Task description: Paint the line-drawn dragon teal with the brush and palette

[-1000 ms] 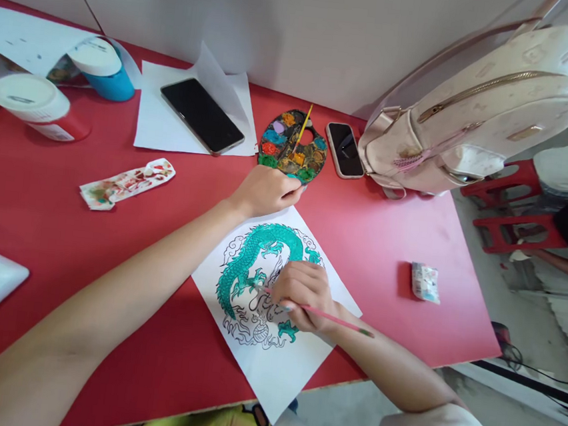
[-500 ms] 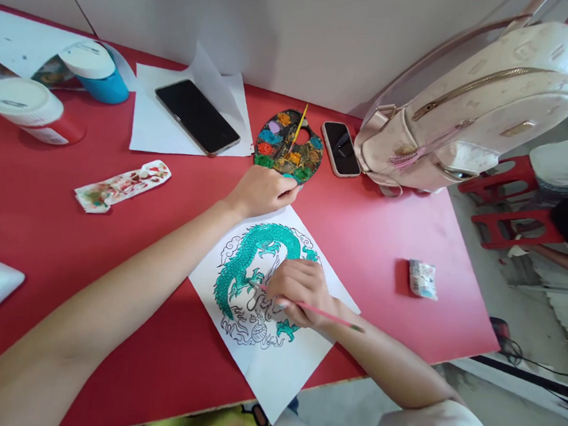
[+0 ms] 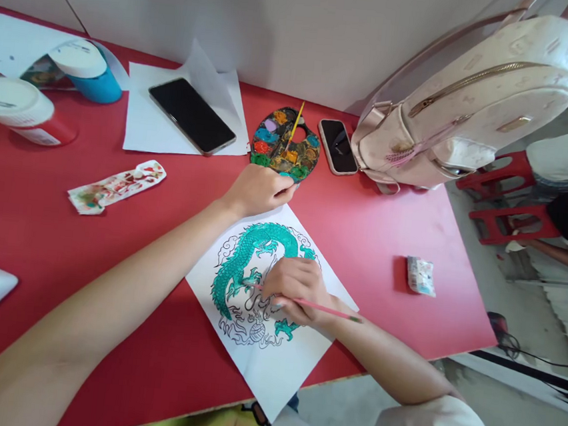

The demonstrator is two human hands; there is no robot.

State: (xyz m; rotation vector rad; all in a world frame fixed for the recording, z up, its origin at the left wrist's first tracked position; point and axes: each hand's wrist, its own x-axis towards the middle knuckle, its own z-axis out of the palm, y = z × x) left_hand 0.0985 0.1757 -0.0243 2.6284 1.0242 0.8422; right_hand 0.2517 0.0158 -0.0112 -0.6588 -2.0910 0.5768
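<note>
My right hand [image 3: 294, 289] is closed around a pink-handled paintbrush [image 3: 329, 309], its tip down on a dragon line drawing [image 3: 244, 253] partly painted teal. The brush tip touches near a claw at the dragon's middle, and my hand covers part of the picture. The sheet of white paper [image 3: 273, 376] lies at an angle near the table's front edge. My left hand [image 3: 261, 191] rests at the paper's top edge with curled fingers, against the lower rim of a paint palette [image 3: 276, 146]; whatever its fingers hold is hidden. A yellow brush [image 3: 295, 126] lies across the palette.
On the red table [image 3: 152, 334] are a large phone [image 3: 193, 116] on white sheets, a smaller phone [image 3: 338, 147], a paint-stained strip [image 3: 118, 187], paint jars [image 3: 15, 107] and a small packet [image 3: 421, 276]. A pale backpack [image 3: 474, 111] stands at the right; people sit beyond.
The brush tip has shifted slightly left over the claw area, with my right hand moving a little with it. My left hand keeps its place by the palette. The view has drifted slightly.
</note>
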